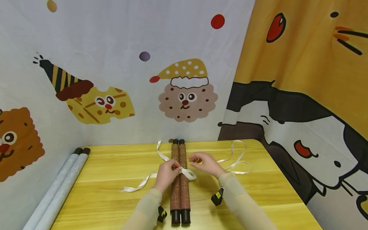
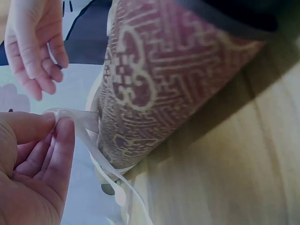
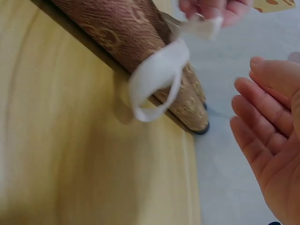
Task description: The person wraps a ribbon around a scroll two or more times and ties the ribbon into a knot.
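Two brown patterned scrolls (image 1: 175, 191) with black end knobs lie side by side on the table, pointing away from me. A white ribbon (image 1: 188, 174) goes around their middle, with a loop drooping over the right scroll. My left hand (image 1: 166, 175) pinches the ribbon between thumb and forefinger above the left scroll; the pinch shows closely in the left wrist view. My right hand (image 1: 206, 163) hovers just right of the scrolls, its fingers loosely bent and holding nothing. In the right wrist view the ribbon loop (image 3: 157, 77) hangs apart from the right hand's fingers (image 3: 262, 108).
Two pale grey rolls (image 1: 64, 185) with black ends lie along the table's left edge. Another white ribbon (image 1: 238, 164) is loosely tangled on the right of the wooden table (image 1: 109, 166). Ribbon tails trail left of the scrolls. A cartoon-printed cloth (image 1: 120, 64) hangs behind.
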